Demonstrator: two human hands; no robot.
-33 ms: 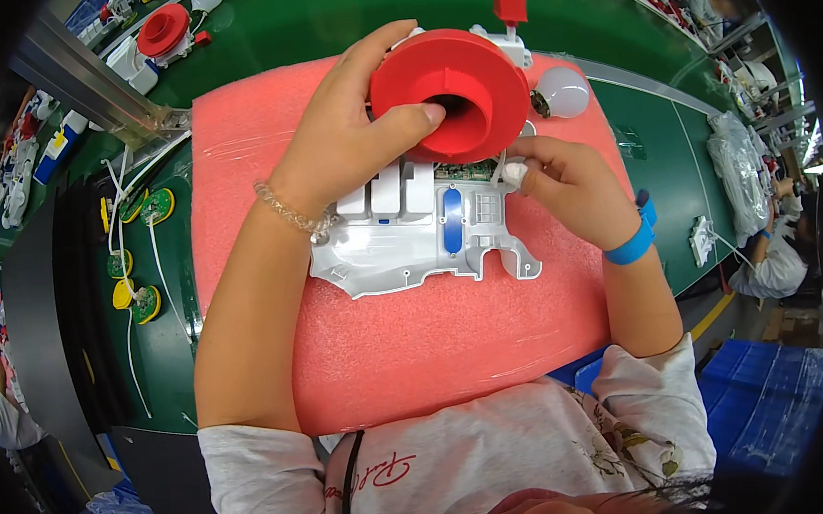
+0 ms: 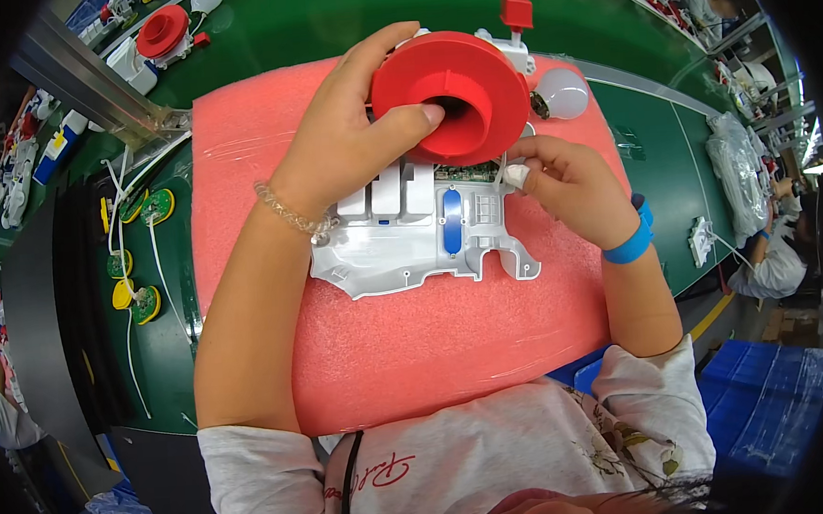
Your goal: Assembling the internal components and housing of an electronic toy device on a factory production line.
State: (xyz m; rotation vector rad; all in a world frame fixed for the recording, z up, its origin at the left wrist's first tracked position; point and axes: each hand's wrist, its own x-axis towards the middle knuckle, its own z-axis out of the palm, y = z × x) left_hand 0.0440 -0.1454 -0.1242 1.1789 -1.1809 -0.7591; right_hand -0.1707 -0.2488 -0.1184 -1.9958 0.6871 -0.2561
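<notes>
My left hand grips a red flanged funnel-shaped part, thumb inside its central hole and fingers round the outer side. Under it lies a white plastic housing with a blue oval inset; a green circuit board shows partly below the red rim. My right hand is closed in a pinch beside the board, at a thin white wire; a white cover sits on one fingertip. Beyond the funnel stand a small red block on a white stem and a white bulb.
Pink foam pads the green bench. On the left lie round green boards with white wires, near a metal post. A similar red-and-white assembly is at far left. Bagged parts and other people are at right.
The red funnel-shaped part and the small red block have shifted very slightly toward me. Both hands keep nearly the same places.
</notes>
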